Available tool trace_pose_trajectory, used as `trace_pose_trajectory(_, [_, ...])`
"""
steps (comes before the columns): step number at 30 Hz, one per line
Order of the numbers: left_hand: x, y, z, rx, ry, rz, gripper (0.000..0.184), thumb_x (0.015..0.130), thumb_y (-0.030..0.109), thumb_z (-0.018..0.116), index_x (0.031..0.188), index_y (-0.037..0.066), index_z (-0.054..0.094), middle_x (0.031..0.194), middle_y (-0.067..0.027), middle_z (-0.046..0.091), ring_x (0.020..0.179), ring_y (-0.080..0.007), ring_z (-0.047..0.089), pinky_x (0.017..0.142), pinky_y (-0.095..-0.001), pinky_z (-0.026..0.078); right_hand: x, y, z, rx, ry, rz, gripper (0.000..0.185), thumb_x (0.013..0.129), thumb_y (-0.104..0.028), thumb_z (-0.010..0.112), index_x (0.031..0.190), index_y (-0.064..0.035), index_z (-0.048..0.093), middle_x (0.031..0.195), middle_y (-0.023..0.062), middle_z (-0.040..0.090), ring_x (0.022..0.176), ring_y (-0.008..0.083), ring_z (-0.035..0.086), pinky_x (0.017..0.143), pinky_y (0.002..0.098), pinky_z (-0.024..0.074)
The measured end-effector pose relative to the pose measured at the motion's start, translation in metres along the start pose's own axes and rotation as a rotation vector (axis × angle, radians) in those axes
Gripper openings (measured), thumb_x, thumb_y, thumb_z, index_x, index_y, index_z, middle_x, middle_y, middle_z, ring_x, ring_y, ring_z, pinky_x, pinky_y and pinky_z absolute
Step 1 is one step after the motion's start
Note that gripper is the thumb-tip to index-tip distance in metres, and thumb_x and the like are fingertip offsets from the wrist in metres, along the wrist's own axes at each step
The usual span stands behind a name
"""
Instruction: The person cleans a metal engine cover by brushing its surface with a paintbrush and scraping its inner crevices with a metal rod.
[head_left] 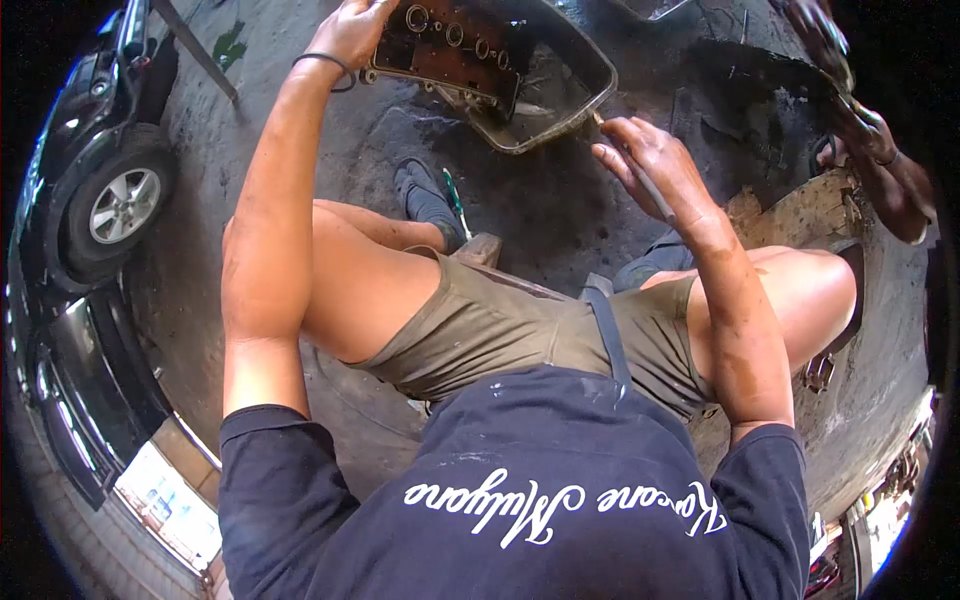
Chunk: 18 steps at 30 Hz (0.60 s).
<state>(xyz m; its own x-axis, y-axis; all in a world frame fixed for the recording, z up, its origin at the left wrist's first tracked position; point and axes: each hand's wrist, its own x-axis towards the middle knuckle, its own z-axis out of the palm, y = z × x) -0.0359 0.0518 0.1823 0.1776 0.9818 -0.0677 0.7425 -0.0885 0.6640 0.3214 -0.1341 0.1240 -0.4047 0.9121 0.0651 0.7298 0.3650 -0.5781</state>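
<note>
While the left hand (348, 38) has its fingers closed on the edge of a brown metal cover (440, 60), the cover slants away to their right, over an open tray (612, 80) that lies between the two sets of fingers. The frame's top cuts off part of that grip, so its full hold cannot be told. The right hand (655, 165) curls its fingers narrowly around a slim-handled tool (654, 191), its front end reaching just beside the tray's rim; what tips it, I cannot tell.

To work well here, the left fingers should grip firmly and hold the part angled above the tray, so that any drips land inside. The right fingers would do best with a light, steady hold and short strokes, turning the cover to reach its recesses and sparing its edge.

Counted: one cover, with at least four ringed openings just right of the left fingers; one tool; one tray below the part, plus a second rim (655, 14) beyond the right fingers, partly out of frame.
</note>
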Motion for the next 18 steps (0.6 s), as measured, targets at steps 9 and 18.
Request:
trace_pose_trajectory(9, [0.048,-0.024,-0.001,-0.491,-0.147,-0.035,0.071,0.096,0.004,0.053,0.159,0.014,0.022,0.156,-0.0145,0.038,0.141,-0.0233,0.037,0.113,-0.0321,0.032,0.054,0.011,0.021,0.227,-0.028,0.314,0.036,0.091,-0.038,0.066,0.102,-0.0043,0.07,0.095,0.02,0.072,0.089,0.0343,0.07,0.08,0.0422,0.0542])
trace_pose_trajectory(18, [0.052,-0.029,0.0,-0.525,0.01,-0.027,0.059,0.1,0.016,0.054,0.154,0.01,0.033,0.148,-0.0123,0.047,0.133,-0.0211,0.046,0.11,-0.031,0.036,0.137,0.097,0.161,0.114,0.131,0.383,0.037,0.092,-0.038,0.061,0.101,-0.0029,0.07,0.095,0.0188,0.073,0.087,0.0317,0.072,0.085,0.043,0.055])
